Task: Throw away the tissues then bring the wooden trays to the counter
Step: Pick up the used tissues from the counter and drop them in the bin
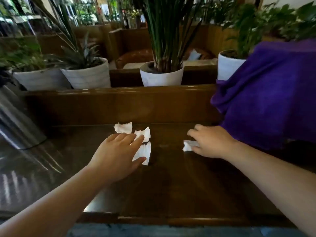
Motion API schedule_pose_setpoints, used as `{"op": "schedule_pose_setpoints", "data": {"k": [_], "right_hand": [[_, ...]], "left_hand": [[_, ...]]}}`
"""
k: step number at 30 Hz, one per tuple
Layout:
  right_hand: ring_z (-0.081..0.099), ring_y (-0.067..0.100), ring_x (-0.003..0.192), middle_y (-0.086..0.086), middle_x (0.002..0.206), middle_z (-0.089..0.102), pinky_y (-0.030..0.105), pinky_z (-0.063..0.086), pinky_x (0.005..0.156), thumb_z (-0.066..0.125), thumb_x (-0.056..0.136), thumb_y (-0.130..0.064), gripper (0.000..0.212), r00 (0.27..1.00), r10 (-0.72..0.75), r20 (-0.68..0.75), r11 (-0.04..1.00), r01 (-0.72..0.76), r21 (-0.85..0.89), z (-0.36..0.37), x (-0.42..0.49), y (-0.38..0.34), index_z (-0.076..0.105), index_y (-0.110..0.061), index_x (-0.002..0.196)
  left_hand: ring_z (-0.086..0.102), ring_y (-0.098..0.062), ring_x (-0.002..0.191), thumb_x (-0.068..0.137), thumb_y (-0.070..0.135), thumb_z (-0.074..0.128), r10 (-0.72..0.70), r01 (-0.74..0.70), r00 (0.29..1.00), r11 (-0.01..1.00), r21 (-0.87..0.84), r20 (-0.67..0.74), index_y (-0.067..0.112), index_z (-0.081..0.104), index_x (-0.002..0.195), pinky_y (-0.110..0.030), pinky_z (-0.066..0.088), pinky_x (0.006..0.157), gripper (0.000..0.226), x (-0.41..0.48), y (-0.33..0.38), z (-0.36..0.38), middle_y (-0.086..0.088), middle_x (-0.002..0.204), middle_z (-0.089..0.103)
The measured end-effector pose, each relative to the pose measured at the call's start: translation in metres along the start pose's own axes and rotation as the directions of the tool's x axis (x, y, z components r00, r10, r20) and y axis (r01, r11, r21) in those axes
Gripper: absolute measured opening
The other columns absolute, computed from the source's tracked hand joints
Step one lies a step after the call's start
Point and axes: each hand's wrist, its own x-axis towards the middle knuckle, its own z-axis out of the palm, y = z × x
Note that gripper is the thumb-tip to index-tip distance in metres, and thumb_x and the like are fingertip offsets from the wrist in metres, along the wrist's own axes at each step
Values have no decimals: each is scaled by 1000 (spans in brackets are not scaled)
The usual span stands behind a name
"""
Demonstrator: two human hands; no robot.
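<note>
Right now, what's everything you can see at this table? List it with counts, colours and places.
tissue pieces: four, white, on the table; three by the left hand, one under the right hand's fingers
table: one, dark glossy wood
purple cloth: one, draped at far right
plant pots: four, white, on the ledge behind
metal object: one, silver, far left, blurred
wooden trays: none visible
left hand: open, over the tissues
right hand: on one tissue

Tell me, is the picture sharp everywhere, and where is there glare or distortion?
Head view: the hands, left and right, and the tissues are fairly sharp; the plants behind are soft and the metal object at left is smeared; window light glares on the dark table; the wide lens stretches the forearms at the edges.
</note>
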Motion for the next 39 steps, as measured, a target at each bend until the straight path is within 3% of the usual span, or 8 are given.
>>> {"op": "schedule_pose_setpoints", "data": {"k": [3,9,13,17,21,27,34,39], "right_hand": [[51,8,74,-5,106,54,27,36,52,50,90,-47,38,996,16,92,1000,-15,-15,5,23,9,50,-28,123],[51,5,74,-11,85,54,32,46,63,52,89,-44,8,979,-29,199,998,16,63,16,49,18,55,-36,87],[52,5,75,-11,81,57,35,49,66,54,89,-42,16,974,-31,225,997,15,72,12,60,9,49,-38,74],[52,6,72,-12,81,56,36,51,64,53,91,-42,15,989,-68,132,989,49,143,1,74,-7,50,-38,76],[52,4,72,-15,82,56,29,46,58,56,90,-41,10,988,-151,13,953,142,268,-17,95,-24,57,-37,81],[56,8,82,-14,91,60,33,51,64,56,91,-36,10,971,-223,-83,923,238,302,-22,137,-60,64,-33,94],[55,14,81,-7,93,59,33,46,57,60,88,-37,20,964,-259,55,936,237,261,4,174,-89,63,-25,104],[54,14,69,-4,81,58,30,33,48,61,86,-36,13,967,-241,83,945,214,249,13,177,-93,56,-26,81]], "left_hand": [[51,-24,124,88,60,39,-18,19,999,1000,-20,28,23,38,139,-42,46,96,63,11,-3,15,-2,140,53],[67,-29,90,80,46,66,48,-49,998,999,11,38,15,58,122,-41,56,68,52,18,-9,32,-7,109,71],[65,-27,95,84,46,61,55,-54,998,998,-24,21,18,56,123,-40,55,72,48,26,-15,44,-5,112,69],[59,-25,110,91,50,47,57,-43,994,988,-148,93,23,50,127,-43,50,88,46,31,-15,63,-5,124,63],[57,-22,106,92,49,44,39,1,988,964,-264,148,28,58,119,-39,50,87,36,38,-17,72,-3,120,60],[58,-23,87,84,19,63,151,-140,988,964,-226,34,20,64,107,-37,53,69,23,27,-10,67,-5,105,64],[59,-17,71,72,20,72,249,-282,955,932,-229,-163,19,69,95,-28,50,51,23,-3,-30,52,-1,89,68],[59,-23,69,81,14,59,152,-213,939,961,-174,-308,16,67,94,-36,53,50,15,-5,-71,35,-5,84,66]]}}
